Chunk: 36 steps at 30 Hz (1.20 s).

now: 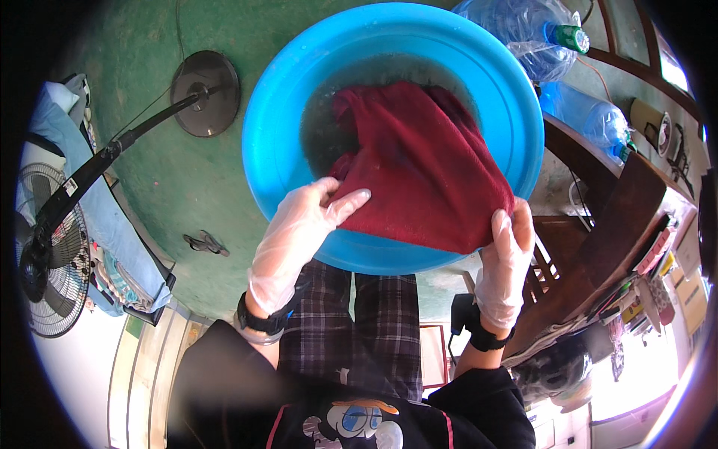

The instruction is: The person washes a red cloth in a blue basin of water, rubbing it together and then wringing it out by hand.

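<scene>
A dark red cloth (415, 168) is spread between my hands over a round blue plastic basin (280, 95). Its far part lies in murky grey water (322, 134), while the near edge is lifted at the basin's front rim. My left hand (305, 224), in a clear disposable glove, pinches the cloth's left edge between thumb and fingers. At the near right corner my right hand (507, 247), gloved the same way, grips the fabric with thumb and fingers. Each wrist wears a black strap. The part of the cloth under the water is hidden.
A pedestal fan (53, 247) with a round black base (205, 92) leans across the left side. Large water bottles (521, 45) lie beyond the basin's right rim. Dark wooden furniture (606, 252) stands at right. Slippers (206, 243) rest on the green floor (162, 174).
</scene>
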Motion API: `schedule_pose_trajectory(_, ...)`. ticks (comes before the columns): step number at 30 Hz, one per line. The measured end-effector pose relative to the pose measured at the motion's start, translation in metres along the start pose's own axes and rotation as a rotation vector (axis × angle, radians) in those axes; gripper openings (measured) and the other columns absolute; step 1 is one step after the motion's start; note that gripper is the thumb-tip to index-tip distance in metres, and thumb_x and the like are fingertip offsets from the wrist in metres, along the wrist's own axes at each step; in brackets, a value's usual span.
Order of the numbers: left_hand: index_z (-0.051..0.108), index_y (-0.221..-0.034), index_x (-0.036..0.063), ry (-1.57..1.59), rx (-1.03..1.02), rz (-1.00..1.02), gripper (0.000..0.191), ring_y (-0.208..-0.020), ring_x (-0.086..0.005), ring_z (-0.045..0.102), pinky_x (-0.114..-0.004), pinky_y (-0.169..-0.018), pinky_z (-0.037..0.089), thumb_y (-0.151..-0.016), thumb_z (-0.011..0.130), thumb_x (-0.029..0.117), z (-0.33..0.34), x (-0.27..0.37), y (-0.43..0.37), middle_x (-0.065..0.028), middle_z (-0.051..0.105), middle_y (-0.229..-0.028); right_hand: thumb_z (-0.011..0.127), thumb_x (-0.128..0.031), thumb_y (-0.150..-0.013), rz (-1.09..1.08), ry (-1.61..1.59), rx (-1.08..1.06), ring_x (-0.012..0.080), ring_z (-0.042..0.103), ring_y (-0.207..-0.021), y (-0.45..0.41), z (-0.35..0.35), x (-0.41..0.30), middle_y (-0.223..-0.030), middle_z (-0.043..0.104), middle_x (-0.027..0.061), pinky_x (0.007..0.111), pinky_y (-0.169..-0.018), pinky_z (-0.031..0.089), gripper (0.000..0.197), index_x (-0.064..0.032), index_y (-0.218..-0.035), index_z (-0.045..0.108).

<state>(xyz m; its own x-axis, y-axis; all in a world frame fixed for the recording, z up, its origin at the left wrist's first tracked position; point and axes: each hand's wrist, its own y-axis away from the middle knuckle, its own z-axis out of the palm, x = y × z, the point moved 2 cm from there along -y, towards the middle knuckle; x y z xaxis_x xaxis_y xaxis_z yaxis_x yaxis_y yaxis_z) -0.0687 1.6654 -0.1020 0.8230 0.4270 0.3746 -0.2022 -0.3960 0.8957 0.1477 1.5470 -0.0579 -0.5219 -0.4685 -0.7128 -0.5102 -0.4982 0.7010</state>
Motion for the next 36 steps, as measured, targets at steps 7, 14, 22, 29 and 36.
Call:
schedule_pose_trajectory(7, 0.056, -0.086, -0.0021, -0.102, 0.192, 0.51, 0.032, -0.067, -0.0337, 0.058, -0.037, -0.06, 0.046, -0.076, 0.079, 0.019, -0.002, -0.002, 0.039, -0.0166, 0.058, -0.075, 0.069, -0.011, -0.085, 0.019, 0.011, -0.048, 0.0117, 0.057, -0.096, 0.038, -0.009, -0.021, -0.106, 0.064, 0.0047, 0.028, -0.09, 0.042, 0.031, -0.0027, -0.112, 0.056)
schedule_pose_trajectory(14, 0.052, -0.088, 0.0017, -0.144, 0.162, 0.662, 0.034, -0.062, -0.0307, 0.053, -0.039, -0.057, 0.044, -0.076, 0.08, 0.018, -0.002, -0.015, 0.068, -0.0121, 0.053, -0.073, 0.068, 0.001, -0.079, -0.052, 0.04, -0.046, 0.0177, 0.054, -0.099, 0.055, -0.028, -0.024, -0.104, 0.059, 0.0065, 0.031, -0.092, 0.039, 0.03, -0.0013, -0.108, 0.063)
schedule_pose_trajectory(22, 0.054, -0.093, -0.0012, 0.135, 0.18, 0.257, 0.027, -0.066, -0.0123, 0.049, -0.028, -0.06, 0.042, -0.089, 0.068, 0.021, -0.015, 0.012, -0.006, -0.0071, 0.055, -0.075, 0.059, -0.01, -0.088, 0.001, 0.195, -0.117, 0.0172, 0.057, -0.108, -0.04, -0.004, -0.003, -0.118, 0.06, 0.0112, 0.03, -0.097, 0.042, 0.04, 0.0042, -0.125, 0.053)
schedule_pose_trajectory(29, 0.049, -0.126, -0.0031, 0.34, 0.233, 0.233, 0.045, -0.108, -0.017, 0.054, -0.029, -0.095, 0.041, -0.092, 0.061, 0.023, -0.003, 0.033, -0.096, -0.0132, 0.057, -0.119, 0.061, -0.006, -0.088, -0.19, 0.196, 0.094, 0.0163, 0.057, -0.103, -0.125, 0.009, 0.055, -0.114, 0.059, 0.0119, 0.028, -0.092, 0.044, 0.039, 0.0042, -0.125, 0.053)
schedule_pose_trajectory(36, 0.047, -0.125, -0.0015, -0.23, 0.456, 0.248, 0.056, -0.114, -0.0405, 0.051, -0.045, -0.095, 0.044, -0.082, 0.069, 0.028, 0.021, -0.016, -0.113, -0.0234, 0.053, -0.121, 0.069, -0.016, -0.083, -0.196, 0.633, 0.251, 0.024, 0.057, -0.101, -0.12, -0.025, 0.124, -0.107, 0.06, 0.0177, 0.034, -0.09, 0.044, 0.043, 0.0056, -0.117, 0.056)
